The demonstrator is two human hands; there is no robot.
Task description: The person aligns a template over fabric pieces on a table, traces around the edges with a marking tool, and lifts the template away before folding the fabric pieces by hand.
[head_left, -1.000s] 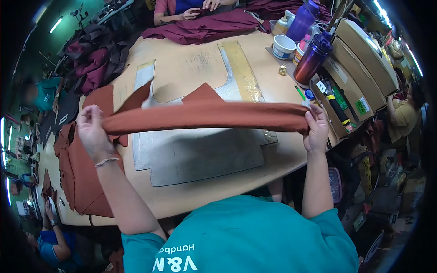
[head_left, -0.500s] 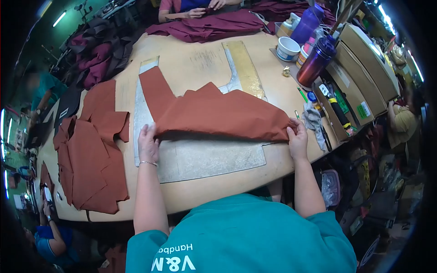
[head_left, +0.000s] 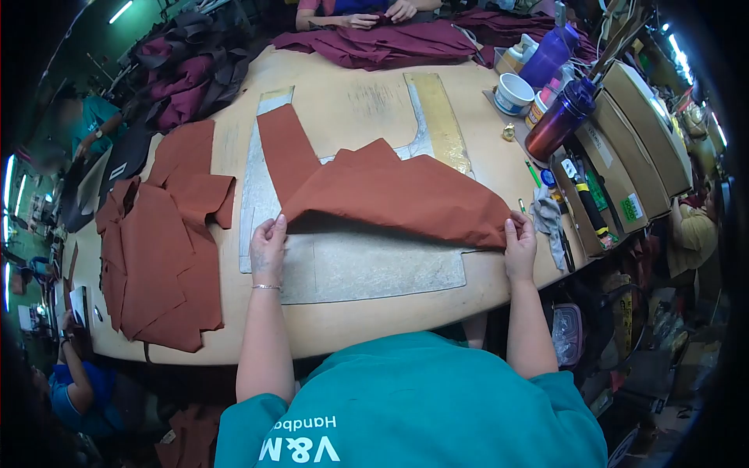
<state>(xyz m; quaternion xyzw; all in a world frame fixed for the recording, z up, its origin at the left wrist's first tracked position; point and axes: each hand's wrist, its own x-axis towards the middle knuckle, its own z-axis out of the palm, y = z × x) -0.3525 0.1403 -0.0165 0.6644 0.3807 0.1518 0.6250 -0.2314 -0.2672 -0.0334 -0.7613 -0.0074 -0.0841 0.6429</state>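
Observation:
A rust-brown fabric piece [head_left: 390,191] lies partly over a grey flat template [head_left: 367,269], its near edge lifted between my hands. At its left corner my left hand [head_left: 269,242] pinches the edge between thumb and fingers. My right hand [head_left: 520,238] grips the right end the same way. A strip of the fabric runs up toward the template's far left arm. The template has a yellowish, tape-like covering [head_left: 445,125] on its far right arm. Left of it lies a loose pile of rust-brown fabric pieces [head_left: 156,265].
At the right stand a dark tumbler [head_left: 560,117], a white tub [head_left: 513,93] and a cardboard box [head_left: 624,148] with a yellow-black cutter [head_left: 591,207]. A grey rag [head_left: 548,222] lies near the right edge. Across the table, a person's hands handle maroon fabric [head_left: 382,43].
The view has shifted slightly, so the table sits further right. Both hands keep hold of the fabric, and its near edge now sags in a curve, with the left corner raised.

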